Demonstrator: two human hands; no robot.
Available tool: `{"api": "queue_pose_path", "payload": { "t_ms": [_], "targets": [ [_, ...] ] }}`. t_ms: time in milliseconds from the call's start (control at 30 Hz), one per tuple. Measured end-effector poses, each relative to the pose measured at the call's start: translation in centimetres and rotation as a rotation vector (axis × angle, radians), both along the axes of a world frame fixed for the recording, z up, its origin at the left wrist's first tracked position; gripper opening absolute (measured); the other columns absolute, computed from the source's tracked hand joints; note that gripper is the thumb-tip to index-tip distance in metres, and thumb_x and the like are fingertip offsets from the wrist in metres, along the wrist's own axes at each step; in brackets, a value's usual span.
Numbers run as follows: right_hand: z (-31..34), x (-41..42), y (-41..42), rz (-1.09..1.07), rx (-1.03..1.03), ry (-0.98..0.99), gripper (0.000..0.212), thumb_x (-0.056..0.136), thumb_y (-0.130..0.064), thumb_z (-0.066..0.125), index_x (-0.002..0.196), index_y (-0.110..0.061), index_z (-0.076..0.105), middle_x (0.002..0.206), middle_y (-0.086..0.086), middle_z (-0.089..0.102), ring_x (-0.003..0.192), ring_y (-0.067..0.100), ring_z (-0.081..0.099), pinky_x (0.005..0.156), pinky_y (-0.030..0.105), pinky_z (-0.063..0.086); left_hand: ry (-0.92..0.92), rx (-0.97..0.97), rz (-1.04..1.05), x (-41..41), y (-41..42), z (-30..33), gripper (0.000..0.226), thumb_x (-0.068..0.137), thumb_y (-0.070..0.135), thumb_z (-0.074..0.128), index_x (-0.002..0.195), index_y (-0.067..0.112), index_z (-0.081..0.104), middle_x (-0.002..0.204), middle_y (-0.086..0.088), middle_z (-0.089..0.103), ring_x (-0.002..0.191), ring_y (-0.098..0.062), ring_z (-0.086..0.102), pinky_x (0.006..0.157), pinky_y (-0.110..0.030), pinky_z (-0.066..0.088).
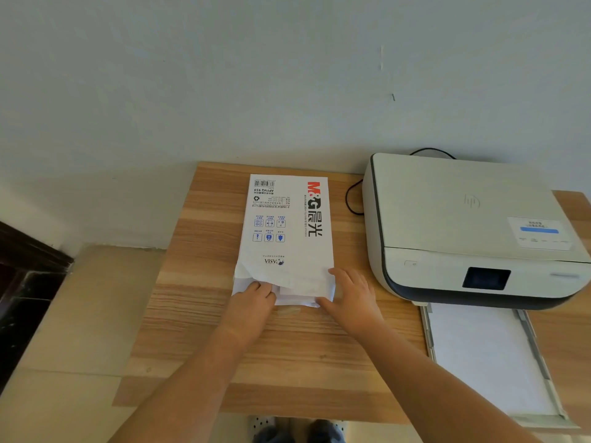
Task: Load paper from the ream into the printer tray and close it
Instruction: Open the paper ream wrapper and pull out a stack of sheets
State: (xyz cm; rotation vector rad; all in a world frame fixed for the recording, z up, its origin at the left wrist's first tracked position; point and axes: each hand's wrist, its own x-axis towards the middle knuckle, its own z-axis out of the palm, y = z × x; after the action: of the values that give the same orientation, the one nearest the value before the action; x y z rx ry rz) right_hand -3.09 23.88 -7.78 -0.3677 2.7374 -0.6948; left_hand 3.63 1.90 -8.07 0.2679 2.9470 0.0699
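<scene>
A white ream of paper [287,219] with red and black print lies flat in the middle of the wooden table [204,314]. Its near end is torn open and crumpled. My left hand [252,303] pinches the loose wrapper flap at the near left corner. My right hand [351,298] holds the near right corner, fingers curled over the wrapper. The white printer [454,225] stands at the right. Its paper tray [428,334] is pulled out toward me, with white sheets [486,356] lying in it.
A black cable [350,196] loops behind the printer's left side. The table stands against a pale wall [256,75]. Tiled floor [64,314] and a dark wooden frame [25,276] lie to the left. Feet show below the table's front edge.
</scene>
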Motion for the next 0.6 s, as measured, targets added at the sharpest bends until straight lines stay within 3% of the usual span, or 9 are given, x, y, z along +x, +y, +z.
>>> {"api": "queue_pose_path", "payload": {
  "t_ms": [267, 367, 433, 600],
  "targets": [
    [-0.3, 1.9, 1.2, -0.227, -0.132, -0.209, 0.054, 0.088, -0.043, 0.060, 0.136, -0.022, 0.045, 0.136, -0.003, 0.048, 0.126, 0.018, 0.043, 0.105, 0.036, 0.039, 0.052, -0.009, -0.018, 1.6, 0.1, -0.6, 0.049, 0.017, -0.002, 0.082, 0.058, 0.016, 0.063, 0.065, 0.003, 0.059, 0.058, -0.015, 0.060, 0.032, -0.021, 0.036],
    [-0.2, 2.5, 1.3, -0.402, -0.207, -0.346, 0.043, 0.091, -0.041, 0.057, 0.127, -0.018, 0.056, 0.119, -0.003, 0.060, 0.103, 0.012, 0.056, 0.082, 0.027, 0.049, 0.054, -0.017, -0.031, 2.3, 0.2, -0.6, 0.048, 0.018, -0.001, 0.084, 0.058, 0.017, 0.064, 0.067, 0.003, 0.061, 0.060, -0.014, 0.061, 0.032, -0.022, 0.038],
    [-0.2, 2.9, 1.4, -0.487, -0.263, -0.448, 0.038, 0.090, -0.043, 0.058, 0.120, -0.021, 0.058, 0.108, -0.006, 0.062, 0.091, 0.009, 0.057, 0.068, 0.023, 0.046, 0.048, -0.017, -0.036, 2.9, 0.2, -0.9, 0.049, 0.018, -0.001, 0.084, 0.059, 0.017, 0.065, 0.068, 0.003, 0.062, 0.061, -0.014, 0.062, 0.032, -0.022, 0.038],
    [-1.2, 3.5, 1.3, -0.648, -0.439, -0.620, 0.032, 0.085, -0.041, 0.066, 0.110, -0.020, 0.061, 0.104, -0.001, 0.067, 0.095, 0.018, 0.062, 0.088, 0.039, 0.053, 0.057, -0.017, -0.058, 4.7, 0.5, -2.2, 0.043, 0.026, 0.004, 0.084, 0.058, 0.021, 0.060, 0.065, 0.006, 0.057, 0.055, -0.012, 0.054, 0.037, -0.024, 0.035]
  ]
}}
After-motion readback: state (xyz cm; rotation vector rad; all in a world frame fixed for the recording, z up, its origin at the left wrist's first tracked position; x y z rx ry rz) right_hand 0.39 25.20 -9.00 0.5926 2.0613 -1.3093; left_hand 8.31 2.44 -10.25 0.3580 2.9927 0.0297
